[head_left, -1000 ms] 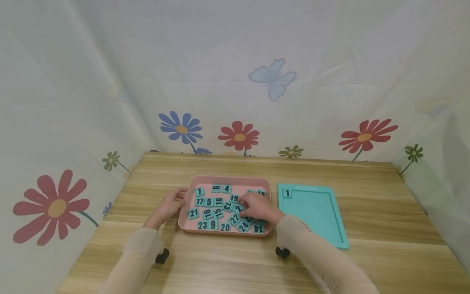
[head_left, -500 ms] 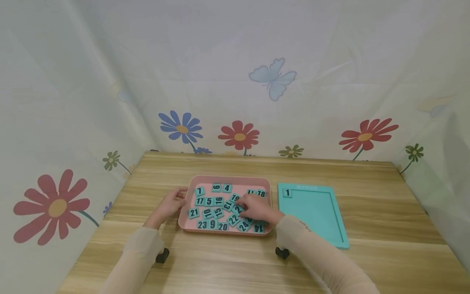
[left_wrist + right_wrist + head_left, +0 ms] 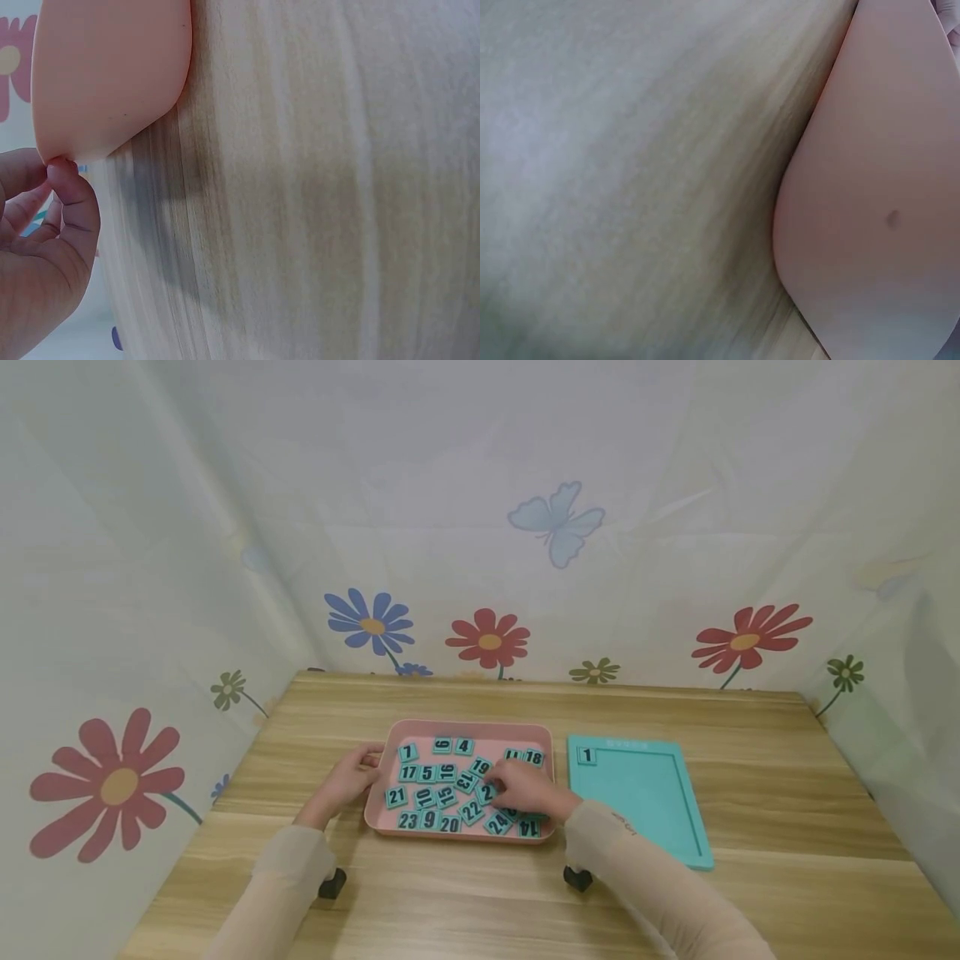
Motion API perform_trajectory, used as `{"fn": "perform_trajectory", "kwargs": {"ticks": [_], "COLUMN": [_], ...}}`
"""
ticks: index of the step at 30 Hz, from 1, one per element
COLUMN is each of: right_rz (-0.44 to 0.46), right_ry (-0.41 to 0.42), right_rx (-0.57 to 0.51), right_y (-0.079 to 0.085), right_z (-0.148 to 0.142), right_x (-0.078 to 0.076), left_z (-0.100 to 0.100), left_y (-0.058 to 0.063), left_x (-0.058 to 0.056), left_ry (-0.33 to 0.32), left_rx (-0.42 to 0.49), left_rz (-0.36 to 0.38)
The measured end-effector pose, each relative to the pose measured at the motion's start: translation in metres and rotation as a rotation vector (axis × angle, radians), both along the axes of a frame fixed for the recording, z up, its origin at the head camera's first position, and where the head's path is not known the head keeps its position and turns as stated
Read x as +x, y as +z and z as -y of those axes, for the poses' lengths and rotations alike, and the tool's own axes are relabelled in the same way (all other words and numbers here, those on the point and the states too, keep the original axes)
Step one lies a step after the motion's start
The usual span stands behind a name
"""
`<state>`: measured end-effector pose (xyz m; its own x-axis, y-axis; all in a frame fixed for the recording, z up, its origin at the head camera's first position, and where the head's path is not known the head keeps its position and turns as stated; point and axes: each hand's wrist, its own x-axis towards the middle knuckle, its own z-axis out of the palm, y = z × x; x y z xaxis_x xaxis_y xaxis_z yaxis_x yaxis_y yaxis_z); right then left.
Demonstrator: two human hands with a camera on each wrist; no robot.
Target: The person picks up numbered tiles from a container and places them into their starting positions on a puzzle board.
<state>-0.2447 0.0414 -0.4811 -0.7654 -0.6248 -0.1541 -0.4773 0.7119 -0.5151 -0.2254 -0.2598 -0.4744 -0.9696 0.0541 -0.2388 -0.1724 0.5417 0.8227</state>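
A pink tray [image 3: 459, 727] holds several turquoise number tiles, lying face up. My left hand [image 3: 352, 781] pinches the tray's left rim; the left wrist view shows that hand's thumb and finger [image 3: 71, 184] meeting at the rim. Over the right part of the tray, my right hand [image 3: 528, 787] has thumb and fingertips at the tile marked 2 [image 3: 486, 793], pinching it among its neighbours. This hand covers some tiles behind it. In the right wrist view the tray's outer wall [image 3: 870, 202] hides nearly all of the hand.
To the tray's right lies a flat turquoise board [image 3: 637, 793] with a raised border. A tile marked 1 [image 3: 587, 755] sits in its upper left corner. Both stand on a wooden table [image 3: 450, 893] before a flower-printed cloth backdrop [image 3: 450, 527].
The tile marked 2 has shifted slightly towards me under my right fingers. Tiles 22, 20, 9 and 23 have slid left. My left hand stays at the rim.
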Motion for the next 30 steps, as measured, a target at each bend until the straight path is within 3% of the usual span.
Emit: {"fn": "perform_trajectory", "kwargs": {"ticks": [8,20,22,26,30], "right_rz": [-0.020,-0.186,-0.185,-0.096,-0.121], "right_ry": [0.001,0.007,-0.029,-0.121,-0.146], "right_rx": [-0.033,-0.130,-0.110,-0.127,-0.151], "right_y": [0.013,0.036,0.039,0.048,0.051], "right_z": [-0.002,-0.027,-0.035,-0.052,-0.072], "right_x": [0.000,-0.002,-0.003,-0.007,-0.013], "left_z": [0.000,-0.001,-0.001,-0.001,0.000], "left_y": [0.000,0.001,0.001,0.000,-0.001], "left_x": [0.000,0.001,0.001,0.000,0.000], "left_ry": [-0.008,-0.002,0.004,0.004,0.002], "left_rx": [-0.001,0.001,0.000,0.002,0.000], "left_rz": [-0.005,-0.009,-0.003,-0.002,-0.007]}}
